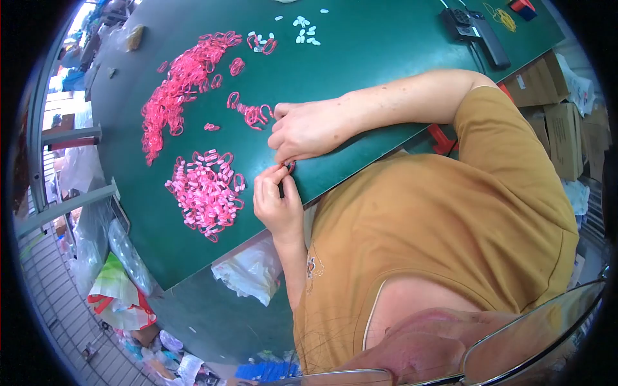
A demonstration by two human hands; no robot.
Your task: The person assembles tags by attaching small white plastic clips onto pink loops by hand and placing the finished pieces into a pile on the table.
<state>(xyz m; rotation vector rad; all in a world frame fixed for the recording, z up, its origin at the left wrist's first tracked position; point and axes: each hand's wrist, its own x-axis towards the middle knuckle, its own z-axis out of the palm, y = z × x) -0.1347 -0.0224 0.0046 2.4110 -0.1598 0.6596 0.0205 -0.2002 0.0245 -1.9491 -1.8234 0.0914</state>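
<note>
My right hand [306, 130] is bent over the near edge of the green table, its fingertips curled down to meet those of my left hand [278, 201]. A small reddish-pink loop [291, 168] shows in part between the closed fingertips of both hands; the rest is hidden. Close to the right knuckles lies a small group of pink loops [253, 114]. Left of my left hand is a pile of pink loops with white pieces on them [207, 193]. Farther off spreads a larger heap of plain pink loops [183, 87].
Loose white pieces [308, 32] lie at the far side of the green table [367, 51]. A black device [476, 35] and a yellow string bundle [502, 18] are at the right. Cardboard boxes [560, 128] stand beyond. A white plastic bag [251, 270] hangs below the table edge.
</note>
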